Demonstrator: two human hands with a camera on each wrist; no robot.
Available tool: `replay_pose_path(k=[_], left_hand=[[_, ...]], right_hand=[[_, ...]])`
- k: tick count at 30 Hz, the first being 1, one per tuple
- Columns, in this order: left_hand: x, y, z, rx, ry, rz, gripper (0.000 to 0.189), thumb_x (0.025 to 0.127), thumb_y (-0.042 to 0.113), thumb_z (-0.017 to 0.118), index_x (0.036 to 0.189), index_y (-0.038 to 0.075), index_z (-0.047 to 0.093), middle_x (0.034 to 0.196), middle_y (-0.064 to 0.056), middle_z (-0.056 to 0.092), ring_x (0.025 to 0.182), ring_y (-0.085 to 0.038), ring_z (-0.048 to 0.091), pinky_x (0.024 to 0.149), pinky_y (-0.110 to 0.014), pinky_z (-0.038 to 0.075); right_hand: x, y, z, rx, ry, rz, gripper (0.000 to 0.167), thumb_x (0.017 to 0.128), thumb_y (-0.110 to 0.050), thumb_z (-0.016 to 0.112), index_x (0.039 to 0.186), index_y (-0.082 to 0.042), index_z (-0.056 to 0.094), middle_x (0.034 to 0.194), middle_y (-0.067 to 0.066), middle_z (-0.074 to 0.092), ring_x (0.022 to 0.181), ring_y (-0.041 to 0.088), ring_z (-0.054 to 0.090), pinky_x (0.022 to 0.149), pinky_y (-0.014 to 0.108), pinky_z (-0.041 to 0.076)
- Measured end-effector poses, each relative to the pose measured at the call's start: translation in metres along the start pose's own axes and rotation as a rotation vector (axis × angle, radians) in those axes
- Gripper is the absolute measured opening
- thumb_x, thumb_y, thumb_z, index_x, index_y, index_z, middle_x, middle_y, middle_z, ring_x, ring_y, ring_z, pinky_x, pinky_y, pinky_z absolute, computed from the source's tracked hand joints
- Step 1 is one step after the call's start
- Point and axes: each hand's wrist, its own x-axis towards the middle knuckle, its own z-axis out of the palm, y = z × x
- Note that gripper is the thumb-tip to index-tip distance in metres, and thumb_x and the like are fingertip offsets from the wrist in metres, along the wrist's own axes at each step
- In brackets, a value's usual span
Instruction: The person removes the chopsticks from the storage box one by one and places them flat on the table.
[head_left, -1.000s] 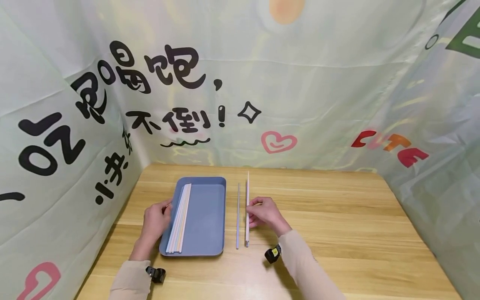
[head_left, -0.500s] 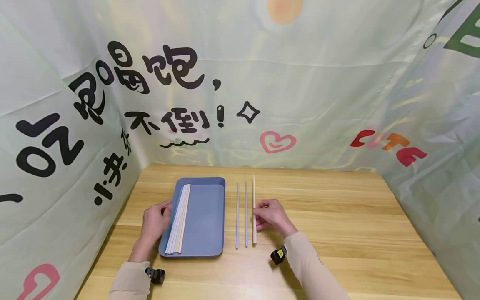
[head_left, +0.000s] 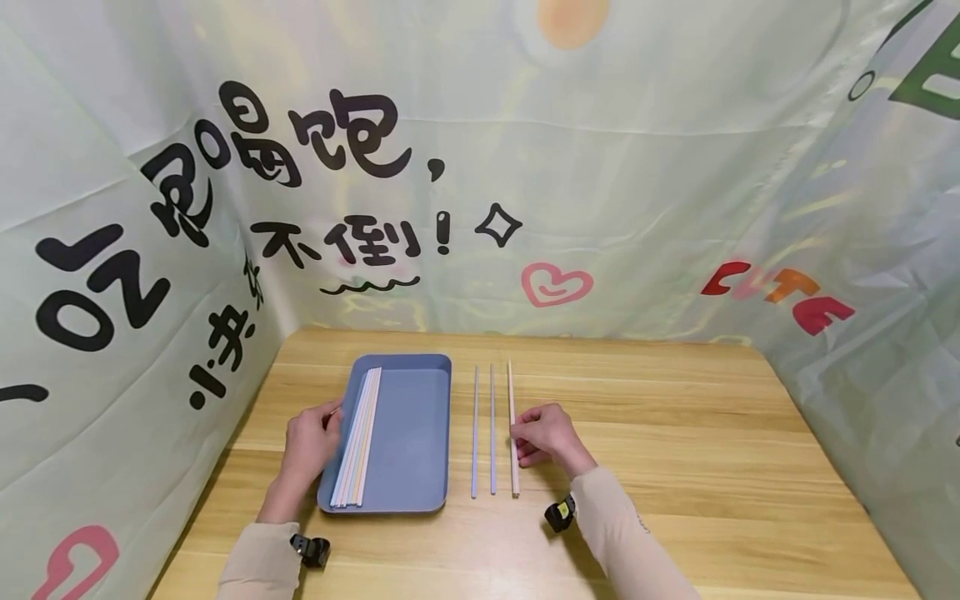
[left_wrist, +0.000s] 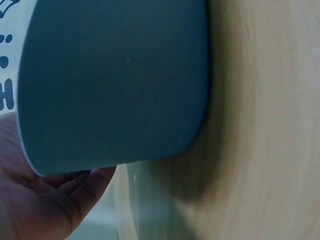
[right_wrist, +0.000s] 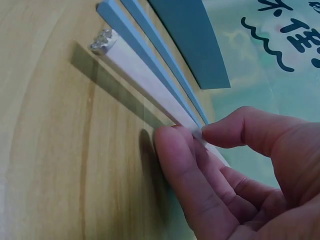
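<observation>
My left hand point(head_left: 311, 439) grips the left rim of a blue-grey tray point(head_left: 415, 442); in the left wrist view the tray's side point(left_wrist: 115, 90) fills much of the picture, with fingers tucked under its edge. Several pastel chopsticks point(head_left: 358, 440) lie side by side along the tray's left. My right hand point(head_left: 552, 435) pinches a pale pink chopstick point(head_left: 511, 392) between thumb and fingers, close over the table. Seen from the right wrist, this chopstick point(right_wrist: 142, 75) has a silvery end. Left of it, two lavender chopsticks, one nearer the tray point(head_left: 476, 433) and one farther point(head_left: 492, 433), lie roughly parallel.
The wooden table point(head_left: 675, 433) extends to the right of the hands. A printed fabric curtain point(head_left: 637, 200) with lettering and a pink heart encloses the table at the back and both sides. Each wrist wears a small black camera.
My right hand has moved right and slightly nearer. A second lavender chopstick now lies apart on the table, where the hand held sticks before. The left hand and tray stay put.
</observation>
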Motion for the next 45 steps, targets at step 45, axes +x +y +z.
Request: replay_pose_path(k=[45], left_hand=[[0.000, -0.001, 0.000, -0.011, 0.002, -0.014, 0.036, 0.106, 0.010, 0.061, 0.138, -0.003, 0.066, 0.122, -0.028, 0.074, 0.087, -0.026, 0.063, 0.066, -0.028, 0.049]], right_hand=[[-0.003, -0.032, 0.015, 0.022, 0.039, -0.097, 0.012, 0.086, 0.002, 0.064, 0.096, 0.005, 0.071, 0.076, 0.017, 0.072, 0.057, 0.018, 0.068, 0.061, 0.036, 0.064]])
